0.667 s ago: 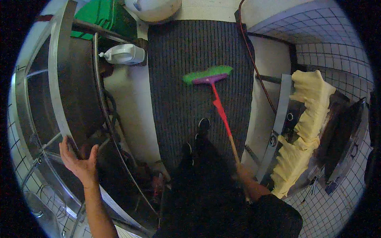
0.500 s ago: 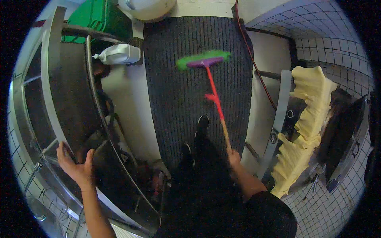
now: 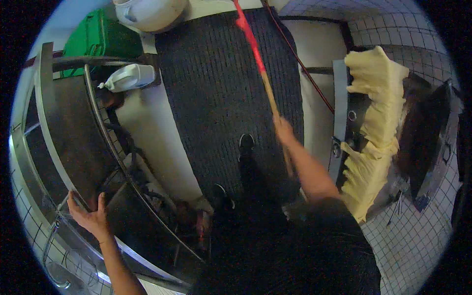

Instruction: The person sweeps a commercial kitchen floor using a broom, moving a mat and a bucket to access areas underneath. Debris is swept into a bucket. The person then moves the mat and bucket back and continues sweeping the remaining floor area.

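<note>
A long broom handle (image 3: 269, 91), red above and bare wood below, slants across the dark ribbed mat (image 3: 216, 88). My right hand (image 3: 283, 132) is wrapped round its wooden part, and the lower end sticks out below the fist. The broom's head lies outside the upper edge of the view. My left hand (image 3: 91, 219) is at the metal edge of the long dark counter (image 3: 81, 142), thumb and fingers apart, with nothing seen in it. Whether it rests on that edge, I cannot tell.
A white jug (image 3: 132, 77) and a green bin (image 3: 91, 42) stand at the far left, beside a large white rounded container (image 3: 152, 12). A red hose (image 3: 295, 54) runs down the right side. Pale yellow draped sheeting (image 3: 371, 142) covers a metal unit there.
My right hand has pushed the broom forward, so its purple head and green bristles have left the view. My view has also shifted, and my left hand stays by the counter edge.
</note>
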Demonstrator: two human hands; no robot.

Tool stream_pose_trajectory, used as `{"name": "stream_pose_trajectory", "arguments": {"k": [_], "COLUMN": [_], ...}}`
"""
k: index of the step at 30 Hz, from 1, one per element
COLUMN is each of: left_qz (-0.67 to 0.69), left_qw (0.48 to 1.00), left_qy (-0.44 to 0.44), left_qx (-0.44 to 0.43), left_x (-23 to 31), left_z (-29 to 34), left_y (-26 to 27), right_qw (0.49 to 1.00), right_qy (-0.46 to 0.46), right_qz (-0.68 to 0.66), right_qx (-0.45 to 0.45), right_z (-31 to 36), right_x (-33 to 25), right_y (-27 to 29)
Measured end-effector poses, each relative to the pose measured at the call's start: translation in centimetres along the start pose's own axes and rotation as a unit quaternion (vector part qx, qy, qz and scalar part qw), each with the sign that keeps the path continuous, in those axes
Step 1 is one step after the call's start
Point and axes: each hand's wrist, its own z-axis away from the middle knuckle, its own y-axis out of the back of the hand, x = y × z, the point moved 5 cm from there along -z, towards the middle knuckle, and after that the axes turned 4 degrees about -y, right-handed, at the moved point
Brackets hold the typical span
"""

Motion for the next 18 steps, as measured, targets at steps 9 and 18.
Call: {"name": "stream_pose_trajectory", "arguments": {"k": [9, 18], "left_qz": [0.071, 0.039], "left_qw": [0.997, 0.999], "left_qy": [0.02, 0.006], "left_qx": [0.007, 0.014], "left_x": [-0.3, -0.1], "left_z": [0.2, 0.3], "left_y": [-0.3, -0.2], "right_qw": [0.936, 0.951], "right_qy": [-0.294, -0.21], "right_qz": [0.183, 0.22], "right_qx": [-0.068, -0.056], "right_z": [30.6, 2.3], "right_x": [16.2, 6.6], "right_y": [9.5, -0.7]}}
